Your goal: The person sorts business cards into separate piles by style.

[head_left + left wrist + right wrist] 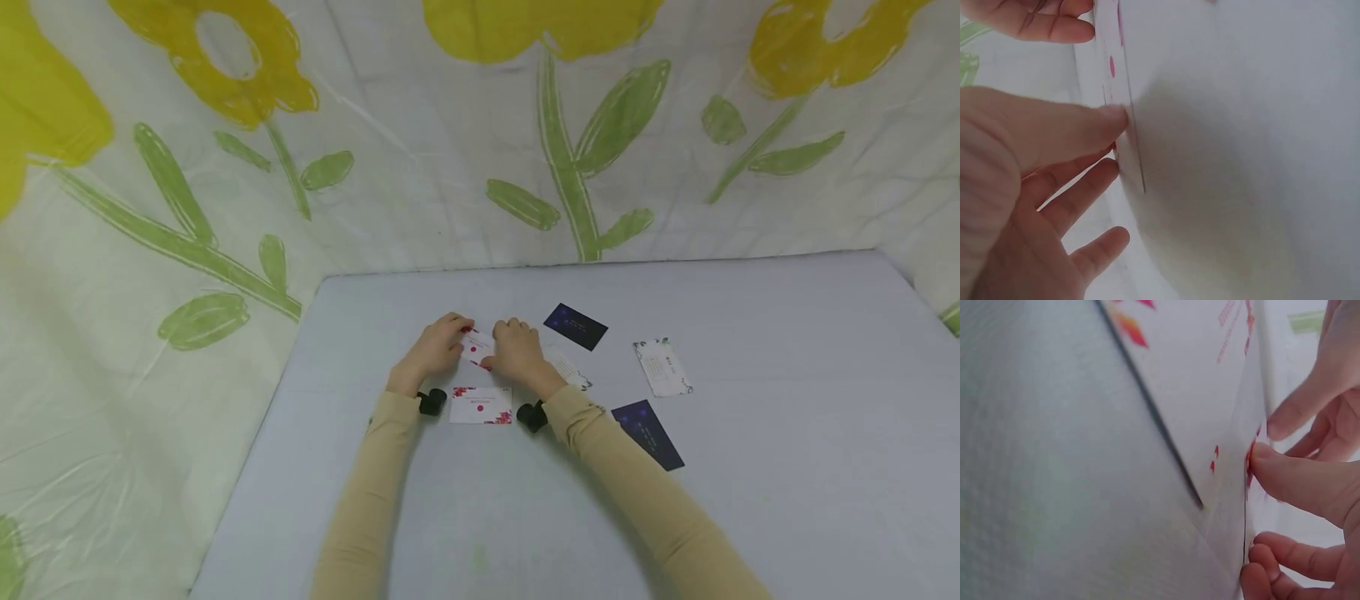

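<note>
1. Held card [477, 353] sits just beyond the flat card [481, 406] on the desk [465, 500]. Can't tell if it's fully lifted.
2. Left hand [435, 350], beyond and left of the flat card: thumb and nearest fingers closed to a pinch on the held card's left end, outer fingers spread loose.
3. Right hand [519, 354], beyond and right of the flat card: thumb on the right end, fingers curled behind, gap about card-thin.
4. Step looks like squaring it up two-handed. Pinch lightly, match both sides, don't bow it; thin card likely flexes. Swing the right end away from the flat card until long edges run parallel.
5. Long axis skewed: left end farther from the flat card, right end nearer. Flat card's axis runs left-right. Both faces up, print toward the far side.
</note>
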Action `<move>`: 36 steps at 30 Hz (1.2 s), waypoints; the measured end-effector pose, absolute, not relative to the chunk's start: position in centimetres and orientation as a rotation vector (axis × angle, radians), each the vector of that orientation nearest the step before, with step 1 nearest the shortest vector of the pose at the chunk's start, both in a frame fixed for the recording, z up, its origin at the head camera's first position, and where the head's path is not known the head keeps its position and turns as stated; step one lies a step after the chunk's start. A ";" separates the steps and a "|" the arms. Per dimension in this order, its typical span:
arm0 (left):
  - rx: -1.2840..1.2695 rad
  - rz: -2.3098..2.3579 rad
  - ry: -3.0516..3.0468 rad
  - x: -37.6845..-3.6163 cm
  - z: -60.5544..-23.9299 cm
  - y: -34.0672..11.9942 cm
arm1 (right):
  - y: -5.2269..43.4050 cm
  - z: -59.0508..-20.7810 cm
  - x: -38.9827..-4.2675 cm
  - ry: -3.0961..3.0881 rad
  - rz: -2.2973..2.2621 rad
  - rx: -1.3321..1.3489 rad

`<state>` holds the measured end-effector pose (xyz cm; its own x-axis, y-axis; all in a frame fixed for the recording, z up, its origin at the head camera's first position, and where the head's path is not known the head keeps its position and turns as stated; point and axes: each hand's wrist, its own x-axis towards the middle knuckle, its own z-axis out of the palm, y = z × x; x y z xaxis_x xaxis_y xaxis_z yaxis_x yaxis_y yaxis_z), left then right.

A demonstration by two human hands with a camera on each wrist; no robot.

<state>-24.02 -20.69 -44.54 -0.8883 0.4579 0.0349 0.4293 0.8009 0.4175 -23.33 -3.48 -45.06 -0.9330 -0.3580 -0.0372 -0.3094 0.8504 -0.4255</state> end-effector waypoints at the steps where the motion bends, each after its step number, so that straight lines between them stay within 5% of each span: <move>1: 0.712 0.657 2.908 -24.0 -44.4 -20.7 | -3.4 -45.0 -23.4 2.899 -0.651 -0.520; 13: 0.679 0.875 2.866 -23.1 -43.9 -21.2 | -2.7 -44.2 -23.0 2.856 -0.805 -0.541; 25: 0.577 1.445 2.820 -20.1 -43.1 -21.8 | -0.7 -42.6 -21.1 2.655 -1.437 -0.542; 36: 0.453 1.270 2.699 -17.0 -42.9 -21.8 | 0.2 -43.1 -19.1 2.555 -1.288 -0.571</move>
